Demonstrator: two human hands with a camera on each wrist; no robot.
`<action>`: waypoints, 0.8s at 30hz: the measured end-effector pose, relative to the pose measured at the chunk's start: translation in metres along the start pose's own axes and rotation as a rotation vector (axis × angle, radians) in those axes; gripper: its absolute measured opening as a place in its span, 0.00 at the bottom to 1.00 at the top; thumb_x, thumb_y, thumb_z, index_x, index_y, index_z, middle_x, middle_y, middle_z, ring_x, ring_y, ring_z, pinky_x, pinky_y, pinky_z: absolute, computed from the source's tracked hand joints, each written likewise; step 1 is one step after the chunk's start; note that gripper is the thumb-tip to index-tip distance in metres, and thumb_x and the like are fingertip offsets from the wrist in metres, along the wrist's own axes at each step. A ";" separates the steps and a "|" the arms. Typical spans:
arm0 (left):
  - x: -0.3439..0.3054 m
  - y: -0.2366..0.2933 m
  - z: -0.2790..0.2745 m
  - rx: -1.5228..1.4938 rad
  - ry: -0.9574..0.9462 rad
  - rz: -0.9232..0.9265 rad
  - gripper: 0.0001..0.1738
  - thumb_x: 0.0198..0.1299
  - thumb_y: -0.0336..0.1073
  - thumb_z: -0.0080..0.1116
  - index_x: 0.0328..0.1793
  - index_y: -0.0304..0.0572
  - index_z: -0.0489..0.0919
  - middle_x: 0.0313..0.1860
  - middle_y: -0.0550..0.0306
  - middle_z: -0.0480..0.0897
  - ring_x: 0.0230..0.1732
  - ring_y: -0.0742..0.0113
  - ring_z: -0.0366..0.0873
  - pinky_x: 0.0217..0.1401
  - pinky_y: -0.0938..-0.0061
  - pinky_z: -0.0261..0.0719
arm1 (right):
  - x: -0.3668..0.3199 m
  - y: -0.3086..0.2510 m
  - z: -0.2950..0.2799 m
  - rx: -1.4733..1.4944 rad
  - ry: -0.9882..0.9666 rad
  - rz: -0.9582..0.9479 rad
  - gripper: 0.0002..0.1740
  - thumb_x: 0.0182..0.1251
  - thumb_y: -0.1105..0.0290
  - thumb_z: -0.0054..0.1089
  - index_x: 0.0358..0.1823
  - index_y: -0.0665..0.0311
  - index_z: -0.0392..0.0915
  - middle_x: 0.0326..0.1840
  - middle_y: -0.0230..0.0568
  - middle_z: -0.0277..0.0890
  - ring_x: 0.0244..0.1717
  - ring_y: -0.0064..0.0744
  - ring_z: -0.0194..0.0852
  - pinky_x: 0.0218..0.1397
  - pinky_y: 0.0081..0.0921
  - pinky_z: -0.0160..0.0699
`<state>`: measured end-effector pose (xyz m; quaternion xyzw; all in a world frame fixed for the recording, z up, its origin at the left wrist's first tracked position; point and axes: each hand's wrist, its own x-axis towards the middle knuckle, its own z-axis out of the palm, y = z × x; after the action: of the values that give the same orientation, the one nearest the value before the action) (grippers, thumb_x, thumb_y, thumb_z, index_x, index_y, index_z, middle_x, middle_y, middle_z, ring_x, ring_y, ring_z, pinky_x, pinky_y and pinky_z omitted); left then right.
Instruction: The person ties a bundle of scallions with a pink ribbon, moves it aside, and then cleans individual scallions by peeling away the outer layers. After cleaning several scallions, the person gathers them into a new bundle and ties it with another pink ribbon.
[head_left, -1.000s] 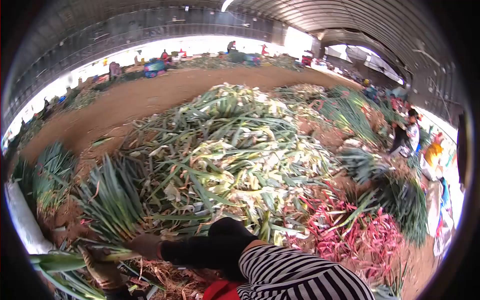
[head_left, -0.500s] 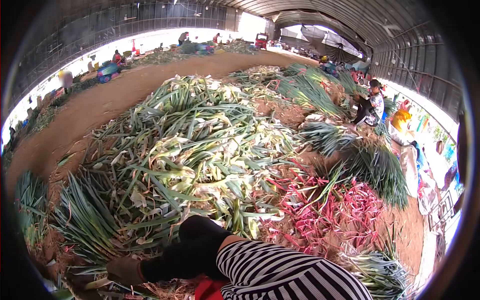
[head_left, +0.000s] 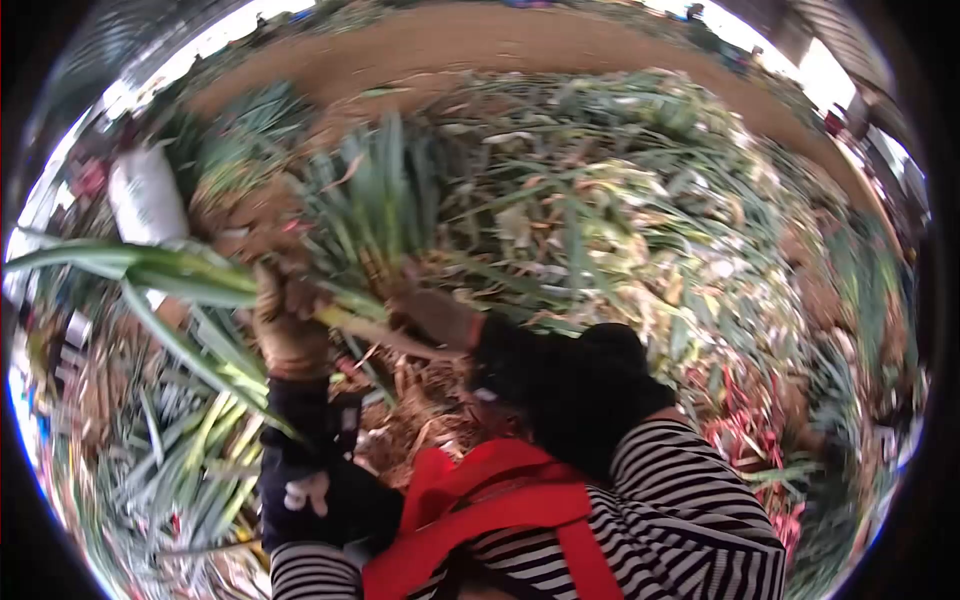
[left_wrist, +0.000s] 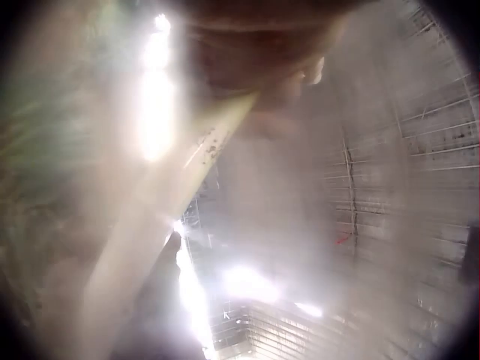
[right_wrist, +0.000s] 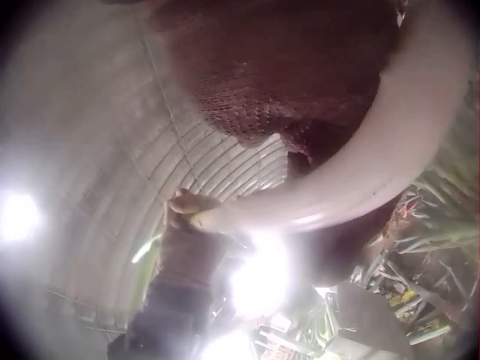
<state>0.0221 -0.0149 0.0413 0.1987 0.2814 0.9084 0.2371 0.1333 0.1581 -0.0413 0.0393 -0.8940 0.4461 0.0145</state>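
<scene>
In the head view my gloved left hand (head_left: 285, 325) grips a large green onion (head_left: 190, 275) near where its leaves begin. The leaves reach out to the left and the pale stalk runs right. My right hand (head_left: 435, 315), in a dark glove, holds that stalk farther along, toward its white end. The right wrist view shows the curved white stalk (right_wrist: 352, 180) passing beside the right glove (right_wrist: 277, 67), with the left hand (right_wrist: 195, 240) at its other end. In the blurred left wrist view the stalk (left_wrist: 161, 195) slants down from the left hand.
A large heap of stripped leaves (head_left: 620, 200) spreads ahead and to the right. A bundle of green onions (head_left: 375, 190) stands just beyond my hands, and more lie at the lower left (head_left: 190, 450). A white sack (head_left: 147, 195) is at the left. Red strips (head_left: 745, 430) lie at the right.
The head view has tipped down and swung left, so both arms and the whole onion show again. My left hand keeps its grip on it; the right hand stays at the stalk.
</scene>
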 end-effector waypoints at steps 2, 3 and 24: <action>0.003 0.003 -0.008 -0.149 -0.088 -0.026 0.18 0.69 0.51 0.46 0.40 0.43 0.74 0.15 0.71 0.58 0.16 0.79 0.55 0.28 0.78 0.63 | -0.012 -0.007 -0.001 0.039 0.303 -0.184 0.22 0.68 0.66 0.46 0.61 0.66 0.68 0.44 0.44 0.80 0.45 0.40 0.80 0.52 0.30 0.76; 0.002 0.006 -0.008 -0.176 -0.083 -0.023 0.18 0.69 0.51 0.45 0.40 0.43 0.73 0.15 0.71 0.58 0.16 0.79 0.54 0.28 0.78 0.63 | -0.015 -0.039 -0.026 0.687 -0.073 0.249 0.25 0.68 0.65 0.49 0.64 0.67 0.62 0.51 0.43 0.76 0.49 0.37 0.77 0.57 0.28 0.73; -0.002 0.024 -0.027 -0.168 -0.116 0.008 0.19 0.69 0.50 0.46 0.41 0.41 0.74 0.17 0.69 0.60 0.19 0.74 0.58 0.35 0.71 0.71 | -0.016 -0.044 0.010 -0.353 0.398 -0.190 0.16 0.67 0.59 0.51 0.29 0.65 0.69 0.25 0.51 0.73 0.26 0.54 0.73 0.30 0.46 0.71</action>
<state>0.0022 -0.0448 0.0349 0.2313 0.1893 0.9167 0.2652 0.1526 0.1242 -0.0130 0.0313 -0.9297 0.2793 0.2379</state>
